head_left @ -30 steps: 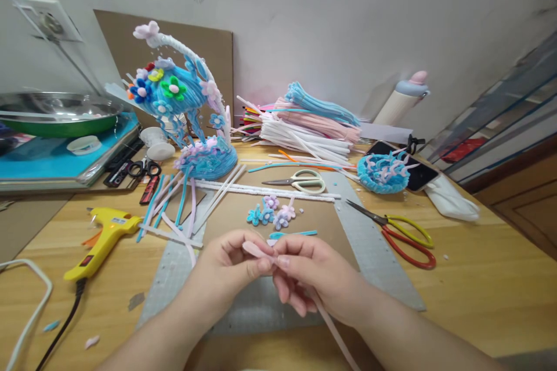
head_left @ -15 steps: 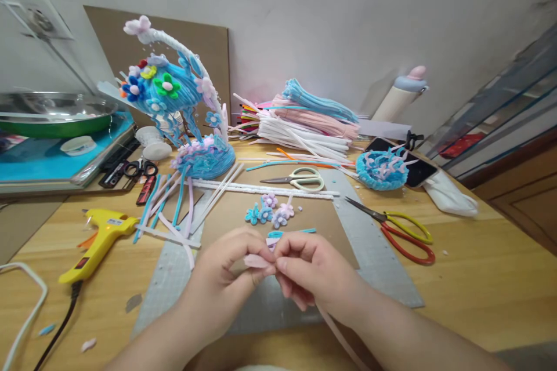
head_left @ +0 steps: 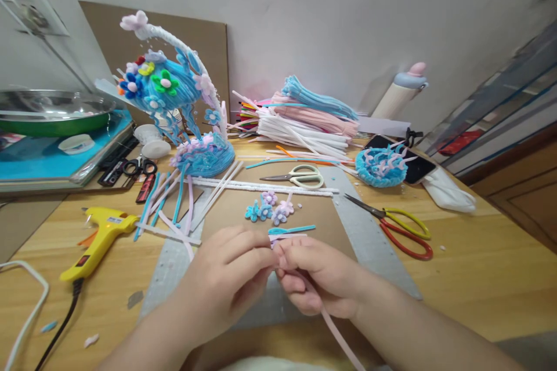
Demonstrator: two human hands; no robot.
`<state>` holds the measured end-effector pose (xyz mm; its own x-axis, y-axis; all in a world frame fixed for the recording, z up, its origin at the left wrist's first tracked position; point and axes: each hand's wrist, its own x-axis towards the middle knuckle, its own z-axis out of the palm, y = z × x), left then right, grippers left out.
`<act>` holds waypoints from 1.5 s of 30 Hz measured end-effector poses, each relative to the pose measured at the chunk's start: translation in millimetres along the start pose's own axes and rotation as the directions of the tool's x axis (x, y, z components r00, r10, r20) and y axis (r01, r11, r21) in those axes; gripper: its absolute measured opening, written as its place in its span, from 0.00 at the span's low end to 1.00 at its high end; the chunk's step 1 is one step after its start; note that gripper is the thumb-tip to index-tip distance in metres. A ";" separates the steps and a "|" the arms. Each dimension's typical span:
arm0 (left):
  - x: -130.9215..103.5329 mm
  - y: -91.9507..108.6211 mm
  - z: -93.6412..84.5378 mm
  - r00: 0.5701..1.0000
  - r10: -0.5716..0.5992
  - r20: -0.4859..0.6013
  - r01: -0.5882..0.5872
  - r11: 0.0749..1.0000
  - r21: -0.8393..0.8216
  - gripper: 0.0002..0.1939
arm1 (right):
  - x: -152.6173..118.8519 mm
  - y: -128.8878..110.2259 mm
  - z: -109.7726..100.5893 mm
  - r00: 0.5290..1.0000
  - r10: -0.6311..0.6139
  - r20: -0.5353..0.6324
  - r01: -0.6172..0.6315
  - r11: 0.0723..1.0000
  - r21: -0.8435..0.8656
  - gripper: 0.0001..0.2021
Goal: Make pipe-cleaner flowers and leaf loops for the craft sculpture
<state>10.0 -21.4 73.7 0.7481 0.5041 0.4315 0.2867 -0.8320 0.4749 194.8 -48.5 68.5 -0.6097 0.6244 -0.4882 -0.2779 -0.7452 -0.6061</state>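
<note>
Both hands meet fingertip to fingertip over the grey cutting mat (head_left: 250,316). My right hand (head_left: 324,275) is closed around a pale pink pipe cleaner (head_left: 337,336), whose tail hangs down towards the front edge. The fingers of my left hand (head_left: 232,272) pinch at the same spot, its knuckles hiding the pipe cleaner's worked end. Just beyond the fingertips lie a bent blue pipe cleaner piece (head_left: 300,229) and a lilac piece (head_left: 296,236). Farther back, several small pipe cleaner flowers (head_left: 268,207) in blue, lilac and pink rest on the brown board (head_left: 226,208).
A yellow glue gun (head_left: 98,237) lies left, scissors with red and yellow handles (head_left: 404,229) right. Cream-handled scissors (head_left: 304,177) lie behind the flowers. A blue flowered pipe cleaner lamp shape (head_left: 174,93) stands back left; pipe cleaner bundles (head_left: 304,119) are stacked by the wall.
My left hand has turned over so its back faces up, covering the pink loop that showed before. My right fingers have curled more around the pipe cleaner, exposing more of its tail.
</note>
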 end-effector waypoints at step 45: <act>-6.4 29.2 23.5 0.564 -0.209 0.799 0.826 0.146 -0.544 0.03 | -61.1 28.2 29.0 0.805 -0.337 0.488 0.259 -0.540 -0.800 0.09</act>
<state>27.7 -54.4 66.8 0.8401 0.2727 -0.4689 0.3343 0.4206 0.8434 202.8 -114.4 99.5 -0.7595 0.6397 0.1179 0.5864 0.7518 -0.3015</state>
